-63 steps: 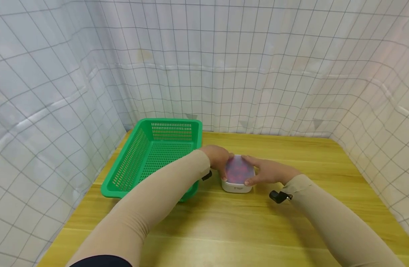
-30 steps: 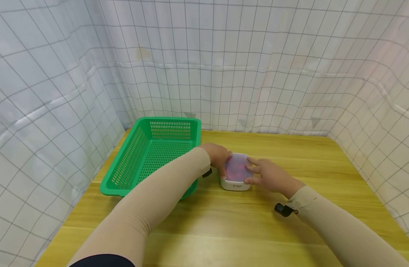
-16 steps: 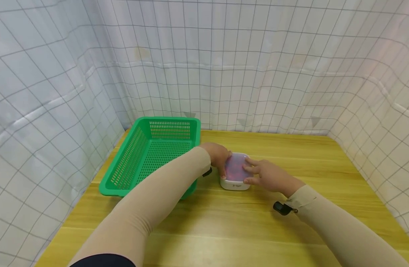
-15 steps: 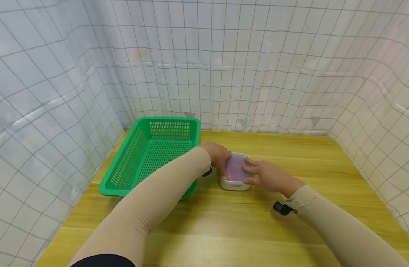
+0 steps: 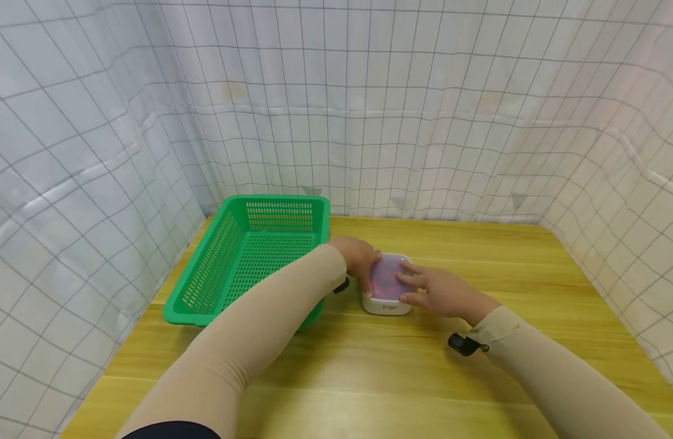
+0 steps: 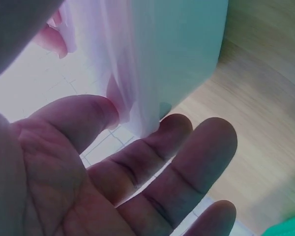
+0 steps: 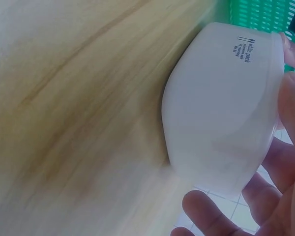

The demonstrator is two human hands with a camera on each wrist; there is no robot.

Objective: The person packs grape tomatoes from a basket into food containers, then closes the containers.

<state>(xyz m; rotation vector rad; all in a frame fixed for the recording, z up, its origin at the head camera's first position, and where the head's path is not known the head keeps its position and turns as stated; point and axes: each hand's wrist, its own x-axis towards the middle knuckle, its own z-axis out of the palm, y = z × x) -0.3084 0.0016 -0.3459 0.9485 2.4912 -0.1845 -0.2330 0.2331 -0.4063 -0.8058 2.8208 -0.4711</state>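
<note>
A white plastic food container [image 5: 387,308] sits on the table. Its translucent lid [image 5: 388,275] shows something pink-red beneath. My left hand [image 5: 358,259] holds the lid's left side, thumb at the near left corner and index finger at the far left. In the left wrist view, its remaining fingers [image 6: 201,157] extend loosely beside the container wall. My right hand [image 5: 446,289] lies at the right side, index and middle fingertips on the lid and thumb at the near right edge. In the right wrist view, dark print marks the container's side [image 7: 221,98], and the lower fingers hang off it.
A green perforated plastic basket [image 5: 204,262] stands left of the container, partly hidden by my left forearm. The wooden table [image 5: 369,372] ends at a white grid-patterned curtain [image 5: 391,122] at the back and sides.
My right hand has shifted from gripping the lid's right edge, its index and middle fingers now farther over the top. The left hand and container stay nearly put.
</note>
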